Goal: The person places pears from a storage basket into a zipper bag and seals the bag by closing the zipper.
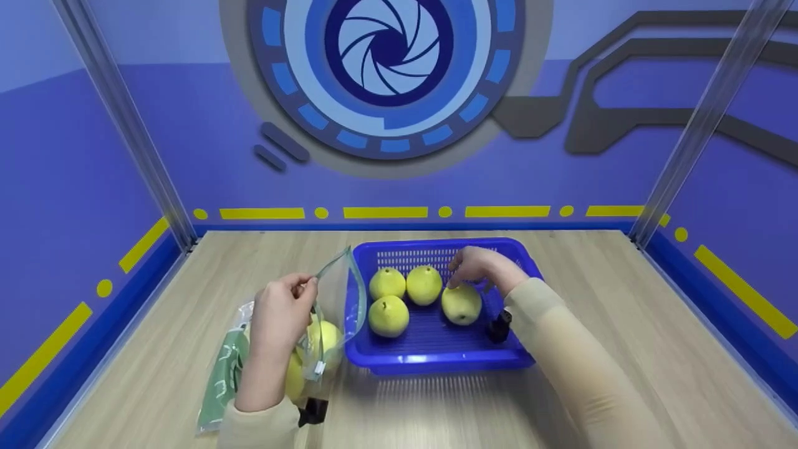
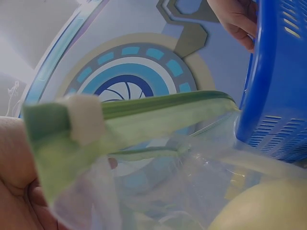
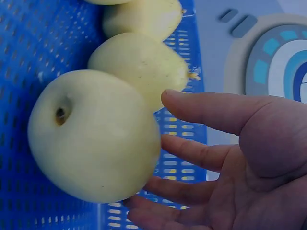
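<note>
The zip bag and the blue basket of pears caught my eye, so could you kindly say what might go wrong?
The zip bag might sag shut, since only the left hand holds its soft rim. The front-right pear could roll away, as the right hand isn't wrapped round it. It might also bump the neighboring pear.

Blue-violet panel walls (image 1: 193,137) with yellow dashes (image 1: 385,212), one circular shutter emblem (image 1: 388,50), two metal corner posts (image 1: 124,118), one pale wood-grain tabletop (image 1: 598,280).
</note>
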`<state>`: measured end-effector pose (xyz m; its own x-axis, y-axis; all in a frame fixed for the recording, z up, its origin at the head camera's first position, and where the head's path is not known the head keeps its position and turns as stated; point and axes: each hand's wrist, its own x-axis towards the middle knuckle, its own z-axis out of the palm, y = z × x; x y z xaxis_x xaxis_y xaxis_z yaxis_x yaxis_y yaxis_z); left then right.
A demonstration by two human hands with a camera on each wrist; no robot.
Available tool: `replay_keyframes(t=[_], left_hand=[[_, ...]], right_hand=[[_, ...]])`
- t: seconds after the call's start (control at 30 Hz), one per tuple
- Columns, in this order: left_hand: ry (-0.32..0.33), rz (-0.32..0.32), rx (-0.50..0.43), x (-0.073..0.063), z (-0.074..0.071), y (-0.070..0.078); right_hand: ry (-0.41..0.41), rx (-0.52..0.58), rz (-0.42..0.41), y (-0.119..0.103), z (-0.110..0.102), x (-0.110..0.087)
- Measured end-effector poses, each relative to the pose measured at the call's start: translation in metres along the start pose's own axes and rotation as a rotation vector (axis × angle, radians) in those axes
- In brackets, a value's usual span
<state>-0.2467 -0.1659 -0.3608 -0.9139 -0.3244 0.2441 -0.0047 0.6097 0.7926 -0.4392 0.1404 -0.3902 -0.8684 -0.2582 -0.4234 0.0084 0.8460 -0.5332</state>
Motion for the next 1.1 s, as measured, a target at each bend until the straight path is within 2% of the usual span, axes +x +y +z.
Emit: replay_keyframes(t=[0.27,0.5,0.77,1.1], left_hand=[[-0.003,0.005,0.007,0.0,0.0,0.0],[-0.012,-0.01,0.005,0.002,0.001,-0.001],[-0.006,0.012,-0.008,0.0,0.001,-0.001],[-0.009,0.01,-0.003,0.001,0.001,-0.002]], right_hand=[[-0.027,-0.018,0.078,0.003,0.008,0.003],[-0.083,0.086,0.166,0.004,0.015,0.002],[-0.102,0.051,0.169,0.001,0.021,0.0],[-0.116,0.104,0.183,0.001,0.019,0.0]])
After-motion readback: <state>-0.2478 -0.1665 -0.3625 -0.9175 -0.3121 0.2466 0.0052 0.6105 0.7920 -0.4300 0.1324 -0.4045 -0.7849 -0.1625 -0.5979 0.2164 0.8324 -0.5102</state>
